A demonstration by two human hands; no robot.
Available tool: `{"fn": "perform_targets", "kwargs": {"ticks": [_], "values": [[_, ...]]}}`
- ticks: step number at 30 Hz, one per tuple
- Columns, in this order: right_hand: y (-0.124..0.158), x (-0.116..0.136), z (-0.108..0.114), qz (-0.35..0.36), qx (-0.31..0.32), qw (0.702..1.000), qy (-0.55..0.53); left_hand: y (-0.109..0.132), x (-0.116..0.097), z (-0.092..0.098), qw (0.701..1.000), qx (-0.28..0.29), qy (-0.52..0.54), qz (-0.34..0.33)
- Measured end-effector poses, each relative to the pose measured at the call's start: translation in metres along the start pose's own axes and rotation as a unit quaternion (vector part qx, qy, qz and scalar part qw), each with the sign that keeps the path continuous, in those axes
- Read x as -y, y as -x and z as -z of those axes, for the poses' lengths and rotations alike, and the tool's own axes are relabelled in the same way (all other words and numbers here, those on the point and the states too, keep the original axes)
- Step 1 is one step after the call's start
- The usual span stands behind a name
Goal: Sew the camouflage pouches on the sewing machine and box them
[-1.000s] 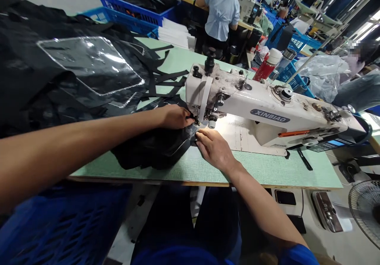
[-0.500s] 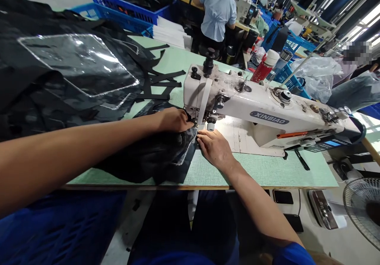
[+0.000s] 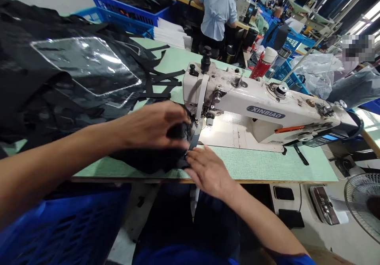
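My left hand [image 3: 154, 124] is spread wide, thumb well apart from fingers, over the black fabric piece [image 3: 148, 160]; I can't tell whether it touches. My right hand [image 3: 208, 170] lies low, fingers together, their tips on the right edge of that piece; whether they pinch it I can't tell. The piece lies near the front edge of the worktop [image 3: 252, 162], left of the sewing machine [image 3: 237, 90], and reaches up to its needle end. A heap of black pieces [image 3: 86, 65], one with a clear panel, covers the worktop's left end.

Past the far edge stands a blue crate [image 3: 147, 17] with dark flat pieces in it; a lighter blue crate [image 3: 124, 24] sits just in front, its contents hard to make out. Below the front edge, at its left corner, is a slotted blue crate [image 3: 74, 225]; I can't see what it holds. Behind the machine are a red bottle [image 3: 260, 67], its white cap on, and a blue basket [image 3: 293, 77] with clear plastic beside or over it, I can't tell which.
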State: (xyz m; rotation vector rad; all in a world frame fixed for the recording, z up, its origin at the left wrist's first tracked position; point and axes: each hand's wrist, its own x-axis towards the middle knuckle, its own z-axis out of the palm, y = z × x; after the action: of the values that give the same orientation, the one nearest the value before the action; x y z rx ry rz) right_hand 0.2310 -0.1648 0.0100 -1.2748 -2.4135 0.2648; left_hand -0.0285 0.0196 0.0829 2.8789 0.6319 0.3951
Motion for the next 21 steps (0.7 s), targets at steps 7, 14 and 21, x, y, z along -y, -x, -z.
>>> {"fn": "perform_targets", "kwargs": {"ticks": [7, 14, 21], "values": [[0.014, 0.03, -0.013, -0.011, 0.001, 1.0, 0.018, 0.026, -0.007, -0.02, 0.995, 0.045, 0.012, -0.092], [0.027, 0.03, -0.008, 0.003, -0.017, 1.0, 0.007, 0.026, -0.019, -0.024, 0.997, 0.021, -0.02, -0.078], [0.022, 0.027, -0.009, -0.023, -0.013, 1.0, 0.002, 0.016, -0.012, -0.026, 0.998, 0.033, -0.027, -0.047]]}}
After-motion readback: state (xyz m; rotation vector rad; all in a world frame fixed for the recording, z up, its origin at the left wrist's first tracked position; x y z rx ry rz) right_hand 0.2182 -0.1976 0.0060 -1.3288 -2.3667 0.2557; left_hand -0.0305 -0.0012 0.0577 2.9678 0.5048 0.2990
